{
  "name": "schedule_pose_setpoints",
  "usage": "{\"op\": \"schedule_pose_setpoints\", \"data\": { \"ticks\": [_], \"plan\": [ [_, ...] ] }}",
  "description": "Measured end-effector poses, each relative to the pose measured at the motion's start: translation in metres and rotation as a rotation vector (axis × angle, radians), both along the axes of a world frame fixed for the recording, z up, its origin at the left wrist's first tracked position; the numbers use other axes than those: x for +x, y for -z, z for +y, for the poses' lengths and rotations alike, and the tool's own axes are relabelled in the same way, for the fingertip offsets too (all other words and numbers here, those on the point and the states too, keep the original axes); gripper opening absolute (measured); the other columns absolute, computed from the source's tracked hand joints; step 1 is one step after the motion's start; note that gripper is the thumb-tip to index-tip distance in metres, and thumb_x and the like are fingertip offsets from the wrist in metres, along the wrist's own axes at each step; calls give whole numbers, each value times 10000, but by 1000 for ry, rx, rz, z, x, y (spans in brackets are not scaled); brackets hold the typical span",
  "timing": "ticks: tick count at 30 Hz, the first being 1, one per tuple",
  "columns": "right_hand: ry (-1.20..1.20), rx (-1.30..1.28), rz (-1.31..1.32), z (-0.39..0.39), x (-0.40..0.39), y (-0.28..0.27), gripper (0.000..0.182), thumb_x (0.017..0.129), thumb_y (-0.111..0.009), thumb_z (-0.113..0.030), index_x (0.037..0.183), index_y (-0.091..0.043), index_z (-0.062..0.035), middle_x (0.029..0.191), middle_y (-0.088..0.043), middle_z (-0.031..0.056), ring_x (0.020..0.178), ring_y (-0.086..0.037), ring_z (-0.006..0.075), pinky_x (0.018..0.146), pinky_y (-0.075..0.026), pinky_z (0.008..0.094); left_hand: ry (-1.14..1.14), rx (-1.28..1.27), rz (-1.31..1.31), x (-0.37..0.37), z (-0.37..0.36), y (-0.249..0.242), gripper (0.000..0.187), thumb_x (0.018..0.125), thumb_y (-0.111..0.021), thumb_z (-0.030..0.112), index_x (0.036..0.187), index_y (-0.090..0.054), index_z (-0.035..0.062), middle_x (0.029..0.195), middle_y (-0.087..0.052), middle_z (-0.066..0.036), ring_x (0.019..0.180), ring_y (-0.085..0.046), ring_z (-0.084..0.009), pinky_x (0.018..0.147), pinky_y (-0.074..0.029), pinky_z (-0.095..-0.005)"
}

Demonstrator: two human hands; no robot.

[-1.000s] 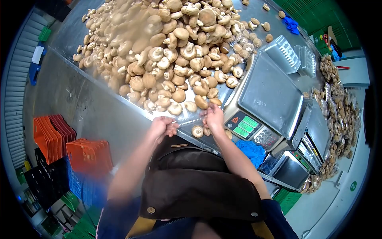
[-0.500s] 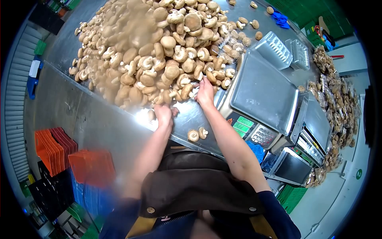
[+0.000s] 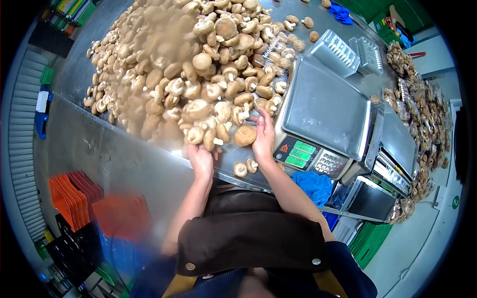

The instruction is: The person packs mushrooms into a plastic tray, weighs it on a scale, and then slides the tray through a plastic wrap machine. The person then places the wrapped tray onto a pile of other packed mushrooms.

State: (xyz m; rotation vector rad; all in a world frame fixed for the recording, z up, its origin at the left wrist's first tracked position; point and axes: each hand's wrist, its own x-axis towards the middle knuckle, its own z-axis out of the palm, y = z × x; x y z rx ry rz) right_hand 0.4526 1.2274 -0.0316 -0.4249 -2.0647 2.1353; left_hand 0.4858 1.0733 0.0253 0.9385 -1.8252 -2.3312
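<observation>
Head view: a big heap of tan, round-capped mushrooms (image 3: 198,64) covers the steel table (image 3: 89,134) from about ten o'clock to one o'clock. The right hand (image 3: 263,136) sits just right of centre at the heap's near edge, palm turned inward, its fingers spread loosely and cupped against a large brown mushroom cap (image 3: 245,135) that lies at the hand's nine o'clock side; the fingers touch the cap, but whether they actually clasp it cannot be told. The left hand (image 3: 200,158) lies at the right hand's eight o'clock, knuckles up, its fingers curled under against the lowest mushrooms of the heap; what they close on is hidden. Two small loose pale mushrooms (image 3: 245,168) rest on bare steel between the hands, at six o'clock from the brown cap and apart from the heap.

At three o'clock from the right hand stands a grey digital scale with a flat steel pan (image 3: 325,107), its green display (image 3: 299,154) just beside the right wrist. Clear plastic punnets (image 3: 340,52) lie at one o'clock beyond the scale. A crumpled blue cloth (image 3: 314,184) sits at five o'clock below the scale. Orange plastic crates (image 3: 74,193) stand stacked at eight o'clock on the floor.
</observation>
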Motion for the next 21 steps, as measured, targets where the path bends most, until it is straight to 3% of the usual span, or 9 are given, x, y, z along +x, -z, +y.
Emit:
{"op": "schedule_pose_setpoints", "data": {
  "ticks": [1,6,9,16,20,21],
  "plan": [
    [-3,-39,-51,2,1,-24,345,1044,-376,-221,1328,-456,-43,1004,-637,99,832,-586,104,774,-486,246,16,1,-2,-1,1,-10,213,910,-372,-43,968,-577,-52,693,-602,-110,505,-578,-161,375,-379,-252],
    [65,18,-26,20,-1,-65,333,1042,-386,-205,1307,-484,-28,983,-633,77,819,-577,90,765,-487,242,119,-14,81,-14,13,-50,212,950,-380,18,1007,-574,-45,732,-620,-112,523,-591,-158,367,-382,-245],
    [149,56,-2,47,-2,-87,298,1020,-415,-159,1262,-544,-42,893,-650,38,679,-487,76,661,-447,243,290,-20,124,-25,31,-68,208,964,-392,39,1027,-573,-40,746,-627,-114,525,-594,-161,364,-385,-239],
    [289,260,18,158,5,-86,260,998,-437,-96,1194,-565,16,893,-669,49,695,-540,78,684,-479,252,638,-42,25,-59,108,-53,201,940,-434,17,1084,-566,-30,864,-664,-131,625,-662,-207,386,-445,-257],
    [387,471,2,224,12,-69,244,979,-455,-89,1159,-581,17,916,-693,106,737,-625,154,740,-494,295,889,-91,39,-87,165,-33,243,899,-431,-43,1119,-533,-35,795,-659,-151,564,-648,-201,381,-460,-269],
    [421,436,-83,231,14,-79,216,959,-476,-82,1113,-606,-2,962,-675,126,863,-632,219,808,-487,319,897,-68,41,-88,178,-41,264,884,-416,-64,1125,-521,-42,728,-647,-138,506,-623,-193,379,-463,-272]
  ]
}}
